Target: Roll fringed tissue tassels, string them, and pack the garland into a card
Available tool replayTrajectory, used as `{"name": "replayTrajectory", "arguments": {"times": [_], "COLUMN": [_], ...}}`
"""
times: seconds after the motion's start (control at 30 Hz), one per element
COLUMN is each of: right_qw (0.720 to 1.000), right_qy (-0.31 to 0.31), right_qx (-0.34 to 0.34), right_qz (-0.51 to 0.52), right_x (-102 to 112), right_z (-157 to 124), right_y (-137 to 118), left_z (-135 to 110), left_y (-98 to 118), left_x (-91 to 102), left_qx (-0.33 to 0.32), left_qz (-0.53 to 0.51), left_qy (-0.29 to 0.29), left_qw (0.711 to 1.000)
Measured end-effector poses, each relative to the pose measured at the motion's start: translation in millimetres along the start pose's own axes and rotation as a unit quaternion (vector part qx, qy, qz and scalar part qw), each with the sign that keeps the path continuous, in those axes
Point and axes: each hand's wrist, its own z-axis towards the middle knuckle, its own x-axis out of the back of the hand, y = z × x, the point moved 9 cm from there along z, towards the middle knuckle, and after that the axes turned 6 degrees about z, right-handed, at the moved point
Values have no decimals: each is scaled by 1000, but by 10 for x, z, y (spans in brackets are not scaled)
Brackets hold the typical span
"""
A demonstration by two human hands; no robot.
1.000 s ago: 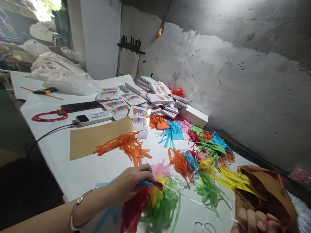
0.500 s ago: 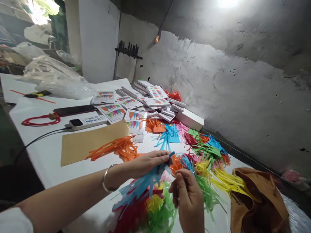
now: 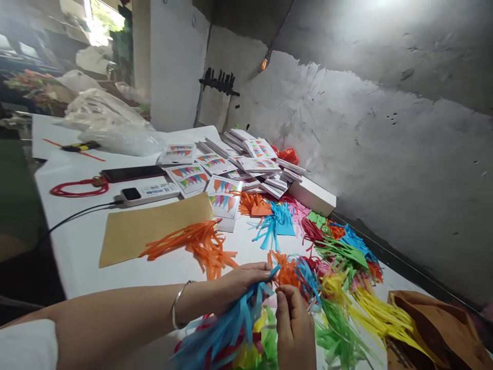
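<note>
My left hand (image 3: pixel 241 282), with a bangle at the wrist, pinches the top of a blue paper tassel (image 3: pixel 227 331) whose strips hang down toward me. My right hand (image 3: pixel 295 326) is closed just to its right, fingertips pinched at the tassel's top; what it grips is too small to make out. Under both hands lies a bunch of red, yellow and green tassels (image 3: pixel 258 349). A loose orange tassel (image 3: pixel 192 241) lies on the white table (image 3: pixel 80 241) beyond my left hand.
Several coloured tassels (image 3: pixel 339 257) spread to the right. A brown paper bag (image 3: pixel 442 329) sits at the right edge. A brown envelope (image 3: pixel 154 226), printed cards (image 3: pixel 223 169), a white box (image 3: pixel 313 195), phone (image 3: pixel 133 172), power bank (image 3: pixel 150 192) and red cord (image 3: pixel 79 186) lie farther back. Wall on the right.
My left hand lifted the blue tassel off the bunch and holds it up. My right hand left the brown bag and came over to the tassel's top.
</note>
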Motion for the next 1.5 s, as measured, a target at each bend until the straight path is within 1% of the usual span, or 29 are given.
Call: {"name": "replayTrajectory", "arguments": {"times": [0.1,0.2,0.37,0.47,0.6,0.77,0.97,1.03,1.1,1.13,1.2,1.27,1.33,1.43,1.5], "right_qw": [1000,1000,1000,1000,1000,999,999,999,999,999,997,988,971,942,939], "right_qy": [-9,-5,-11,-6,1,-8,-19,-14,-13,-17,-24,-29,-47,-87,-91], "right_qx": [-15,-18,-15,-16,-21,-34,-47,-43,-31,-32,-64,-121,-165,-188,-188], "right_qz": [-17,-19,-17,-7,-6,-5,0,7,14,20,40,89,167,264,274], "right_x": [-16,5,14,32,52,41,30,39,49,49,46,23,-54,-193,-211], "right_z": [-3,-7,-21,-28,-35,-32,-31,-27,-19,-15,-13,-27,-49,-69,-64], "right_y": [96,134,69,15,-48,-48,35,35,17,21,84,184,240,218,207], "left_z": [6,9,8,13,21,7,9,13,18,18,8,-19,-55,-109,-141], "left_y": [-28,-65,-117,-122,-125,-127,-128,-135,-113,-83,8,91,144,185,214], "left_x": [-24,-43,-54,-72,-64,-97,-97,-95,-89,-87,-93,-117,-146,-179,-193], "left_qx": [0,7,21,19,16,17,17,16,1,-15,-59,-100,-126,-150,-171], "left_qz": [-4,0,2,-8,-14,-13,17,41,76,104,182,270,339,392,419], "left_qy": [-11,-26,-39,-52,-51,-67,-62,-62,-62,-62,-68,-77,-86,-92,-83], "left_qw": [1000,1000,999,998,998,998,998,997,995,992,979,955,928,903,888]}}
